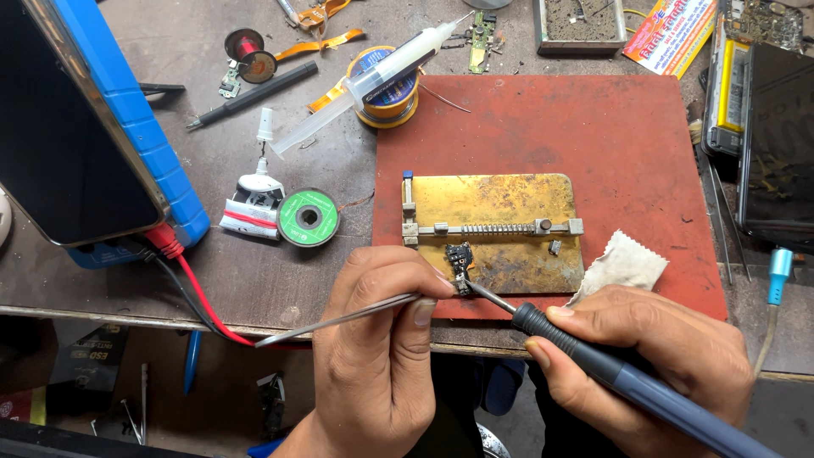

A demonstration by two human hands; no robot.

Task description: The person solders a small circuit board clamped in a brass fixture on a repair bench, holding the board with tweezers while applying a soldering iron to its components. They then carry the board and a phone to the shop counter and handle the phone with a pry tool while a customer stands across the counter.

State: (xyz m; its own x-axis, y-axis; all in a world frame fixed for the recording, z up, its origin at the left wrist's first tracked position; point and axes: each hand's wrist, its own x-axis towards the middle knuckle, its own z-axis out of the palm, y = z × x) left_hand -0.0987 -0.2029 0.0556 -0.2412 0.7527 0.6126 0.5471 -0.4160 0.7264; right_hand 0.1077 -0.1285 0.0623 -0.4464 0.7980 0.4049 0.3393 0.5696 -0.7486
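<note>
Pinching small board beside tweezers

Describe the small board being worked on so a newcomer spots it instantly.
Find the red mat, then the brass holder plate on it. At the plate's near edge lies a small black circuit board, the only part met by both tweezers and soldering iron.

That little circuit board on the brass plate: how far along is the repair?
Set up: the small circuit board lies on the brass holder plate. In hand: the left hand steadies it with tweezers while the right hand puts the soldering iron tip to its edge. The joint's finish is too small to judge.
</note>
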